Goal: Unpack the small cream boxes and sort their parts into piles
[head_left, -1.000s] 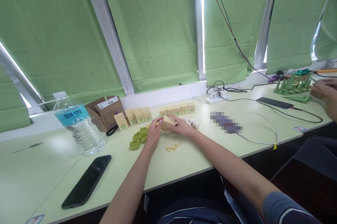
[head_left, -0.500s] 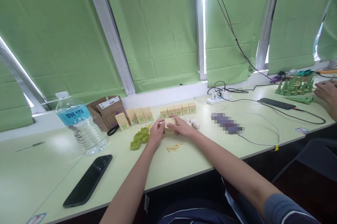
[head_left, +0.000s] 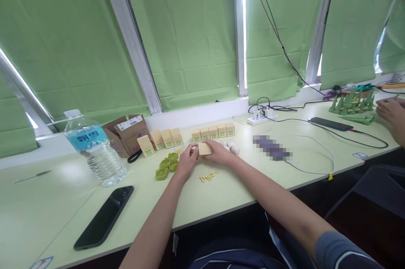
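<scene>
"Head view, left to right?"
"Green cups [head_left: 166,166] on the desk [head_left: 228,195], then the left hand [head_left: 187,158], curled onto one side of a beige box [head_left: 205,149]."
"And the right hand [head_left: 218,151]?"
"Gripping its opposite side, near white pieces [head_left: 234,149]."

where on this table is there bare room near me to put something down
Bare: between the black phone near the bottle and the green cups; left of that phone; between the yellow loops and the table edge. Crowded: around your left hand, right hand and the tan block they hold, with small boxes behind, cups left, white lumps right.
</scene>
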Motion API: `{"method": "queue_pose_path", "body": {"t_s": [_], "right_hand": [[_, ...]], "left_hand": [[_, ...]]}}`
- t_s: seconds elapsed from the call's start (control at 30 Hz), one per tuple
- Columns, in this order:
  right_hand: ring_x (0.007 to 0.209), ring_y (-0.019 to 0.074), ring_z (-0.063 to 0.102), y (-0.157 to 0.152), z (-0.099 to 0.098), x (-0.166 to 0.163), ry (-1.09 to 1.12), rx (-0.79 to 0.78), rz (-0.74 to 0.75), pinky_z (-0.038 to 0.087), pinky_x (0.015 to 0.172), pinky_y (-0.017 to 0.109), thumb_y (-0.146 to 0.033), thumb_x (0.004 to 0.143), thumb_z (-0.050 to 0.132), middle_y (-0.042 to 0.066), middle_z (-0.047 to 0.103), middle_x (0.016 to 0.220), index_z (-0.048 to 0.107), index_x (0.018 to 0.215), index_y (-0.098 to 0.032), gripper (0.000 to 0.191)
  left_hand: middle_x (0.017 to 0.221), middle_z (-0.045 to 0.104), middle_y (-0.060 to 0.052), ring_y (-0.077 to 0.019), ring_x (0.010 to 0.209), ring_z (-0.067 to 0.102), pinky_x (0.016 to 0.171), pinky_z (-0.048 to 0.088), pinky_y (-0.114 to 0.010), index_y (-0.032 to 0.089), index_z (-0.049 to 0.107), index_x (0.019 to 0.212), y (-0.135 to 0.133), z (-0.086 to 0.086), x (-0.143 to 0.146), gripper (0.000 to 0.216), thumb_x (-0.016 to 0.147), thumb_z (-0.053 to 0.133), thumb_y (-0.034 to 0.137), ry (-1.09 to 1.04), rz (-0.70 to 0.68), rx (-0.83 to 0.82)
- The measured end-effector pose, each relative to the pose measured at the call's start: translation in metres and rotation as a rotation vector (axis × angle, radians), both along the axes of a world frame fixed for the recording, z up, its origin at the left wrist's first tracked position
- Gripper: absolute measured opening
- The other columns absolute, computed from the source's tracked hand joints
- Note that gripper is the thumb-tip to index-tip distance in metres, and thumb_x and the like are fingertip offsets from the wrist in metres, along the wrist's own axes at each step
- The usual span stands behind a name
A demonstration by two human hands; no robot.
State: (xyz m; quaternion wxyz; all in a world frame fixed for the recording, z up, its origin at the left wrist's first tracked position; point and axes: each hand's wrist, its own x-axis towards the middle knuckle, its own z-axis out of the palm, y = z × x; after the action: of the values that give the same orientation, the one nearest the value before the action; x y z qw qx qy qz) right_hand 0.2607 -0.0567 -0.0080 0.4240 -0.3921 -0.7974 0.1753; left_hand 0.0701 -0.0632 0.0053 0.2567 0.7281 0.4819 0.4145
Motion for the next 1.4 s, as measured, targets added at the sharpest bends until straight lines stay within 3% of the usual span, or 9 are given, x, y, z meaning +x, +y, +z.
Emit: {"method": "queue_pose_path", "body": {"t_s": [0.3,0.77,0.97,1.2,1.3,1.4], "right_hand": [[0.109,0.0251,0.056,0.01,-0.009,0.003,-0.053,0.05,-0.032,0.043,0.092,0.039,-0.026,0.073,0.075,0.009,0.061,0.119,0.054,0.126,-0.023,0.057],[0.112,0.0246,0.055,0.006,-0.006,0.003,-0.119,0.075,-0.059,0.042,0.096,0.038,-0.022,0.075,0.074,0.01,0.058,0.121,0.052,0.131,-0.024,0.06],[0.107,0.0246,0.058,0.002,-0.002,0.006,-0.176,0.075,-0.08,0.044,0.091,0.036,-0.024,0.074,0.075,0.009,0.059,0.12,0.055,0.128,-0.024,0.058],[0.105,0.0248,0.06,-0.006,0.009,0.011,-0.224,0.097,-0.041,0.045,0.086,0.035,-0.031,0.074,0.077,0.008,0.063,0.117,0.061,0.121,-0.025,0.05],[0.107,0.0244,0.06,-0.007,0.01,0.011,-0.216,0.113,-0.02,0.045,0.088,0.035,-0.031,0.073,0.078,0.009,0.064,0.117,0.062,0.12,-0.025,0.05],[0.107,0.024,0.06,-0.008,0.011,0.008,-0.181,0.119,-0.016,0.045,0.09,0.035,-0.032,0.071,0.079,0.008,0.065,0.116,0.064,0.118,-0.023,0.05]], "left_hand": [[0.08,0.068,-0.001,-0.019,0.079,0.061,0.077,0.045,-0.031,0.023,0.061,0.121,0.001,-0.001,-0.002,0.044,0.088,0.046,0.048,0.077,0.0,0.036],[0.077,0.071,-0.002,-0.0206,0.077,0.065,0.078,0.047,-0.033,0.022,0.063,0.12,-0.008,0.007,0.002,0.041,0.088,0.046,0.041,0.1,0.045,0.013],[0.09,0.073,-0.007,-0.0212,0.08,0.068,0.078,0.05,-0.034,0.019,0.066,0.117,-0.004,0.006,0.002,0.041,0.084,0.054,0.039,0.022,0.039,-0.035],[0.106,0.07,-0.013,-0.0202,0.084,0.068,0.071,0.051,-0.03,0.015,0.065,0.115,-0.001,0.006,-0.004,0.049,0.073,0.069,0.039,-0.166,-0.106,-0.209],[0.104,0.069,-0.011,-0.0187,0.08,0.066,0.067,0.05,-0.029,0.017,0.064,0.112,-0.002,0.004,-0.002,0.043,0.073,0.067,0.036,-0.136,-0.089,-0.165],[0.091,0.069,-0.006,-0.0172,0.073,0.062,0.066,0.047,-0.028,0.019,0.065,0.109,-0.004,0.002,0.002,0.035,0.077,0.058,0.029,-0.02,-0.014,-0.016]]}}
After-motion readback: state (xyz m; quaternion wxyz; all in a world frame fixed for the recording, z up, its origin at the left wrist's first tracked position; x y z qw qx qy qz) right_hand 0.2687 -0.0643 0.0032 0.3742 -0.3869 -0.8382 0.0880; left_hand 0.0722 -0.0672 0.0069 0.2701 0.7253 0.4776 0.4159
